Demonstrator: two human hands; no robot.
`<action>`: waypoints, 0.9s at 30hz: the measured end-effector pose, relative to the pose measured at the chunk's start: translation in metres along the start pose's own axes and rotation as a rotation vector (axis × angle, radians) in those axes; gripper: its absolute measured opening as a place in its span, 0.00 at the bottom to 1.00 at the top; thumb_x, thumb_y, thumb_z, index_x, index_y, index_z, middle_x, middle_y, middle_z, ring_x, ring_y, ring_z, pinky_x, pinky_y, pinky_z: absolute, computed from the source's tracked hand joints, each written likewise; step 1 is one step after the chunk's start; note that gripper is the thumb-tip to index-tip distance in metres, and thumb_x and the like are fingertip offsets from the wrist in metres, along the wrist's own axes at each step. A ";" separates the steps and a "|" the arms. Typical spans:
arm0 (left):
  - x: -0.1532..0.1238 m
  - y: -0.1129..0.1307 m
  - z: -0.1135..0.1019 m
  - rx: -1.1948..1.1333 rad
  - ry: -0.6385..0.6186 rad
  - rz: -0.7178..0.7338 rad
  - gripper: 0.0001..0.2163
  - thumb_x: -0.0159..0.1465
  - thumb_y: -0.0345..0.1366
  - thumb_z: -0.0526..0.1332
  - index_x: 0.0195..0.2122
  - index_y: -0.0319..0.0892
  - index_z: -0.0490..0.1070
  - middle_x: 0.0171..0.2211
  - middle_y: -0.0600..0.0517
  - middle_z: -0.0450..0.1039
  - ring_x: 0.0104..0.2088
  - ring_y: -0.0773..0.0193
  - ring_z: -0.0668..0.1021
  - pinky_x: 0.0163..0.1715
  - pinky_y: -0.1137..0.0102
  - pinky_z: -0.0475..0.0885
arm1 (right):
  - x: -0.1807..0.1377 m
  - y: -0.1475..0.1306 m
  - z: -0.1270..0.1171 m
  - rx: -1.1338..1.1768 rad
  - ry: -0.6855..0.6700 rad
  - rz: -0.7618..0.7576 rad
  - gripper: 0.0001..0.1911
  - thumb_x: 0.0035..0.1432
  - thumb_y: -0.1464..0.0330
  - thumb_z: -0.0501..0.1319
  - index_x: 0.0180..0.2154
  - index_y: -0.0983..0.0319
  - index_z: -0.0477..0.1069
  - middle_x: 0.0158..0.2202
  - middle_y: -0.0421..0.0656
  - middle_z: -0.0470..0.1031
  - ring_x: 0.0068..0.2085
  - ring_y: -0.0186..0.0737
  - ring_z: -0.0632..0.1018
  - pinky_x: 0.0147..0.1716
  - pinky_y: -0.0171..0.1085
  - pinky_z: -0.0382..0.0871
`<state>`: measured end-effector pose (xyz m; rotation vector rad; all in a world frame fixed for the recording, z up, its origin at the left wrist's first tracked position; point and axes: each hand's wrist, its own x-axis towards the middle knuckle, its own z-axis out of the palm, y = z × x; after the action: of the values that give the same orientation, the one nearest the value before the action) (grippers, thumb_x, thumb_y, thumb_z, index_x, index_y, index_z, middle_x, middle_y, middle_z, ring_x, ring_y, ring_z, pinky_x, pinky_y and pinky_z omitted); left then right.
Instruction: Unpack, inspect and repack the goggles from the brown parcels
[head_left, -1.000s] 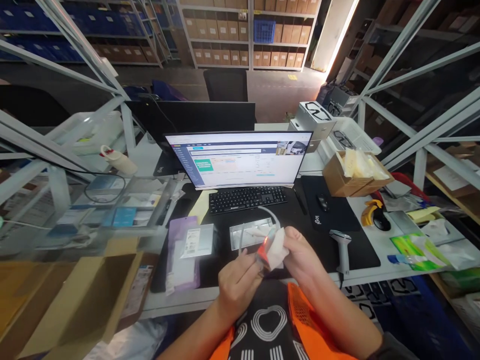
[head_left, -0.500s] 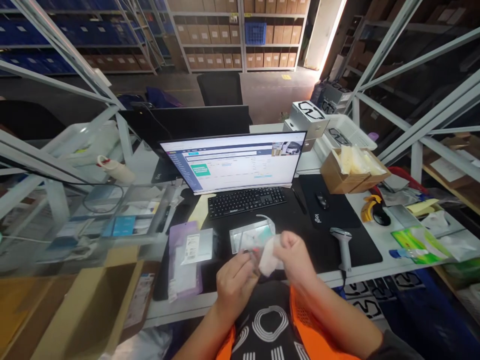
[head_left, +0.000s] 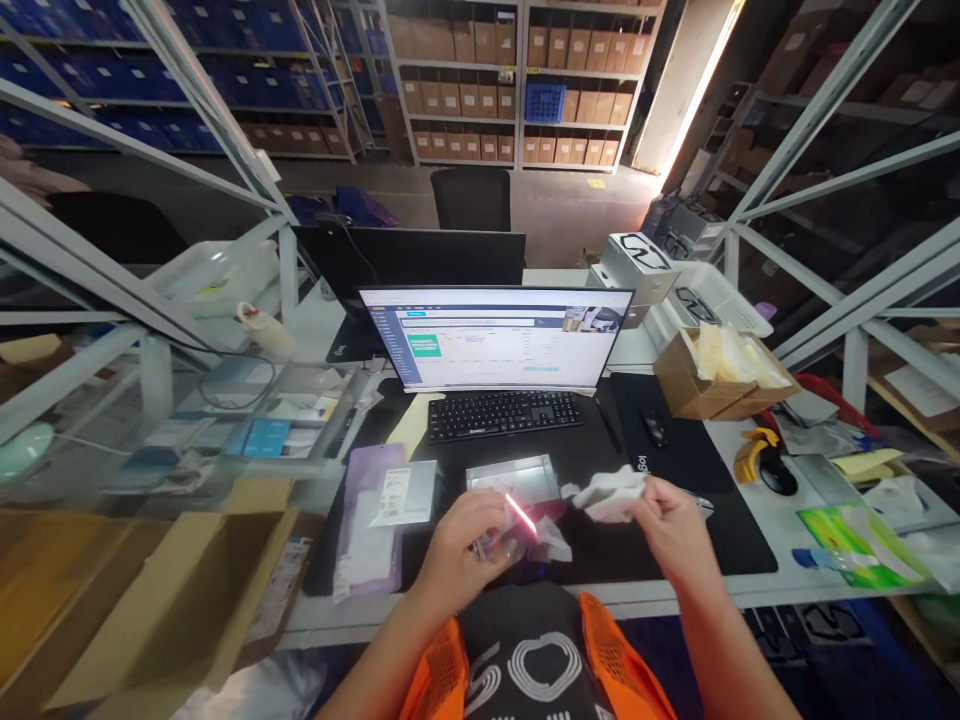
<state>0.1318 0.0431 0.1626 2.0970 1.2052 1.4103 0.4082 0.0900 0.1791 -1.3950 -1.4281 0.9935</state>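
My left hand [head_left: 466,538] is closed on a crumpled clear plastic bag [head_left: 553,545], low over the black desk mat [head_left: 600,550]. What lies inside the bag is hard to make out. A bright red line of light falls across it. To the right, my right hand [head_left: 673,520] pinches a crumpled soft white wrapper [head_left: 609,494], held apart from the bag. Just beyond my left hand lies a shallow silver-edged clear box [head_left: 517,478]. A barcode scanner [head_left: 703,506] is mostly hidden behind my right hand.
The keyboard [head_left: 504,415] and lit monitor [head_left: 510,345] stand ahead. On the left are a labelled silver packet [head_left: 409,492], a purple sleeve [head_left: 351,540] and an open cardboard box [head_left: 180,590]. The mouse [head_left: 655,430] and a tape dispenser [head_left: 757,457] are on the right.
My right hand has moved right with the white wrapper, away from my left hand. The red light line now shows on the bag. The view has shifted slightly.
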 end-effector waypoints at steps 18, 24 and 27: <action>0.006 0.010 -0.016 0.129 -0.466 0.119 0.10 0.63 0.22 0.55 0.39 0.43 0.70 0.44 0.49 0.76 0.44 0.62 0.77 0.58 0.58 0.71 | 0.008 -0.041 -0.028 -0.124 -0.658 -0.090 0.06 0.70 0.63 0.54 0.41 0.59 0.64 0.29 0.39 0.72 0.32 0.37 0.74 0.32 0.33 0.65; 0.005 0.008 -0.016 0.151 -0.434 0.119 0.13 0.61 0.20 0.55 0.40 0.43 0.71 0.45 0.51 0.76 0.45 0.62 0.77 0.58 0.59 0.71 | 0.015 -0.043 -0.040 -0.395 -0.379 -0.184 0.17 0.68 0.64 0.55 0.56 0.59 0.68 0.29 0.40 0.77 0.30 0.41 0.77 0.30 0.35 0.68; 0.007 0.009 -0.014 0.175 -0.471 0.109 0.13 0.61 0.20 0.56 0.41 0.43 0.71 0.46 0.51 0.76 0.46 0.63 0.77 0.59 0.60 0.70 | 0.014 -0.038 -0.033 -0.431 -0.333 -0.315 0.11 0.67 0.66 0.55 0.43 0.58 0.76 0.37 0.43 0.81 0.36 0.42 0.81 0.36 0.36 0.71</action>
<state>0.1242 0.0408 0.1788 2.4599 1.0598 0.7961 0.4288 0.1013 0.2259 -1.2763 -2.1333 0.7620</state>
